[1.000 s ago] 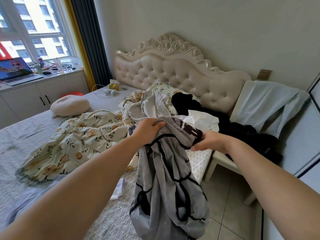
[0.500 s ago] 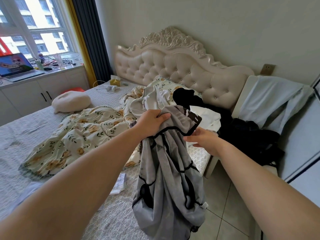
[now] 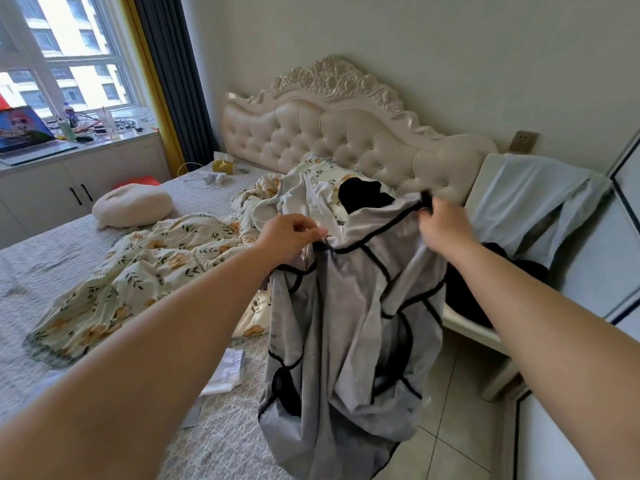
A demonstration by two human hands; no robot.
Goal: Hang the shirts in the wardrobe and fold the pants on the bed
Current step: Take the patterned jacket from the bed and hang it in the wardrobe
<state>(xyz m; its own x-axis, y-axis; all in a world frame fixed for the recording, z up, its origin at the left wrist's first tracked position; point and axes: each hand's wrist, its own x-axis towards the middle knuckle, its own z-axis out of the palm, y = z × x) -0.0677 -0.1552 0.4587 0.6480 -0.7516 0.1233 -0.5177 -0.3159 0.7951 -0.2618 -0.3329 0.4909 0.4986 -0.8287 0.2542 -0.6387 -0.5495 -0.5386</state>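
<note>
Both hands are on the grey thin-fabric garment with black piping (image 3: 346,306), held up in the air in front of the cream button-tufted headboard (image 3: 346,133)

Left hand (image 3: 289,233): thumb and fingertips pinch the top edge at the black trim, the other fingers loosely curled

Right hand (image 3: 441,226): fingers curled round the same trimmed edge, higher and nearer the headboard than the left; the fingertips are hidden behind the cloth

The edge is stretched between the two hands. The rest hangs in loose folds well below the headboard, off the mattress side and over the beige floor tiles (image 3: 450,427). Cannot tell whether it's a shirt or pants, too bunched

Just in front of the headboard there's a heap with a crumpled white garment (image 3: 311,199) and a black garment (image 3: 363,194). Both lie on the cream floral duvet (image 3: 156,265), which sprawls away from the headboard across the grey quilted bed (image 3: 52,254)

Round cream cushion (image 3: 133,205): on the bedspread, left of the headboard and apart from the duvet

Right of the headboard a pale blue cloth (image 3: 530,192) is draped over white furniture, with a dark clothes pile (image 3: 495,282) just below it

Far left of the headboard an open silver laptop (image 3: 24,133) sits on the white window cabinet
</note>
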